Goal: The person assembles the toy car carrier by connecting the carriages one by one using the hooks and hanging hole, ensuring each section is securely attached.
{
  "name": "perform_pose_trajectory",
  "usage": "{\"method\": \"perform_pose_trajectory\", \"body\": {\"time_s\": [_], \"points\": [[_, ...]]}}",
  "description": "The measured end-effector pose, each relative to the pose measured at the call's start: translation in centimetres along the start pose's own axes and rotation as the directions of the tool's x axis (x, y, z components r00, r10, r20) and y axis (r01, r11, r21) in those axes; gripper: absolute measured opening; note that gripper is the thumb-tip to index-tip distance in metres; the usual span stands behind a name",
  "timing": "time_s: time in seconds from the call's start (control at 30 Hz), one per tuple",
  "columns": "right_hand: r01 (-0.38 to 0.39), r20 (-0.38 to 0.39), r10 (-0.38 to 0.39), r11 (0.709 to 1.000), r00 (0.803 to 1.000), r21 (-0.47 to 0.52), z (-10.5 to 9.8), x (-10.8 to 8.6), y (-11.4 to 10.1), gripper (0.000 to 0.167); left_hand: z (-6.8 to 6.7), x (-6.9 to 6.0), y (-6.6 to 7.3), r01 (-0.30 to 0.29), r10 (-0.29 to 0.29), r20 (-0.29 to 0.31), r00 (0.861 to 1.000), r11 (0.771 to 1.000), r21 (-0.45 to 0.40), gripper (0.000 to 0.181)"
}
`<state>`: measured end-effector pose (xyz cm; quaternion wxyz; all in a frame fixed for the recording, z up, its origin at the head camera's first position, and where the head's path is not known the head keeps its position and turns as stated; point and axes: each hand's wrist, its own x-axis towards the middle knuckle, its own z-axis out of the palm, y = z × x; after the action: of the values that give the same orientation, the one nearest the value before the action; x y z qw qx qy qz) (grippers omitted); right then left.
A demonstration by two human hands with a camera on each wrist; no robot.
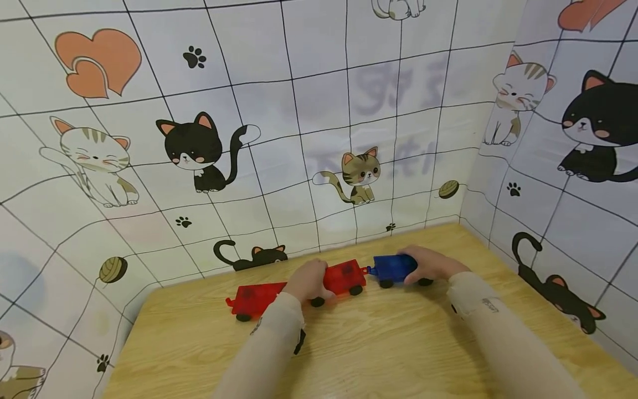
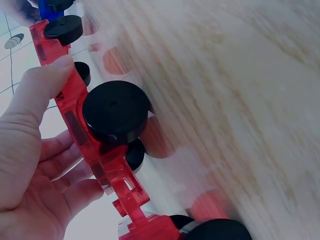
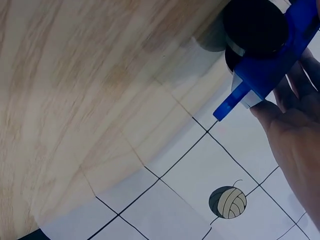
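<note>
My left hand (image 1: 305, 280) grips the middle red toy train wagon (image 1: 345, 277) from above. In the left wrist view the thumb lies along one side of this wagon (image 2: 75, 125), with the fingers on the other. Behind it, at the left, another red wagon (image 1: 253, 300) is joined on by a coupling (image 2: 129, 192). My right hand (image 1: 423, 264) holds the blue wagon (image 1: 390, 268) around its right end. The blue wagon's front coupling meets the red one's at the gap between them; I cannot tell whether they are latched. A blue tab (image 3: 231, 102) sticks out of its other end.
The wagons stand in a row on black wheels on a wood-grain table (image 1: 379, 343). A cat-printed grid sheet (image 1: 279, 133) rises close behind them and at the right side. The table's back edge runs just beyond the row.
</note>
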<state>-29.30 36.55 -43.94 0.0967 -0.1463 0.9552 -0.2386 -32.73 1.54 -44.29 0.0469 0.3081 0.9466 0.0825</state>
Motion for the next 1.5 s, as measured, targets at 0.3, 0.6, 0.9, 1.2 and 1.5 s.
{"method": "perform_pose_trajectory", "body": {"time_s": [0.3, 0.6, 0.9, 1.2, 1.5], "points": [[0.030, -0.003, -0.031, 0.999, 1.000, -0.038, 0.3, 0.7, -0.9, 0.085, 0.0, -0.3, -0.4, 0.010, -0.010, -0.019, 1.000, 1.000, -0.028, 0.069], [-0.015, -0.002, 0.015, 0.990, 1.000, -0.140, -0.1, 0.5, -2.1, 0.086, -0.2, -0.4, -0.6, 0.010, -0.011, -0.030, 1.000, 0.998, -0.054, 0.070], [-0.057, 0.016, 0.060, 0.983, 0.998, -0.172, 0.1, 0.7, -2.5, 0.086, -0.4, -0.9, -0.5, 0.032, -0.034, -0.024, 0.999, 0.996, -0.079, 0.072], [-0.055, 0.037, 0.061, 0.987, 0.997, -0.148, 0.1, 0.9, -2.1, 0.086, -0.3, -0.7, -0.4, 0.039, -0.040, -0.017, 0.999, 0.996, -0.078, 0.072], [-0.045, 0.050, 0.052, 0.990, 0.997, -0.130, -0.1, 0.7, -1.9, 0.086, -0.2, -0.6, -0.5, 0.032, -0.033, -0.006, 0.999, 0.997, -0.065, 0.075]]}}
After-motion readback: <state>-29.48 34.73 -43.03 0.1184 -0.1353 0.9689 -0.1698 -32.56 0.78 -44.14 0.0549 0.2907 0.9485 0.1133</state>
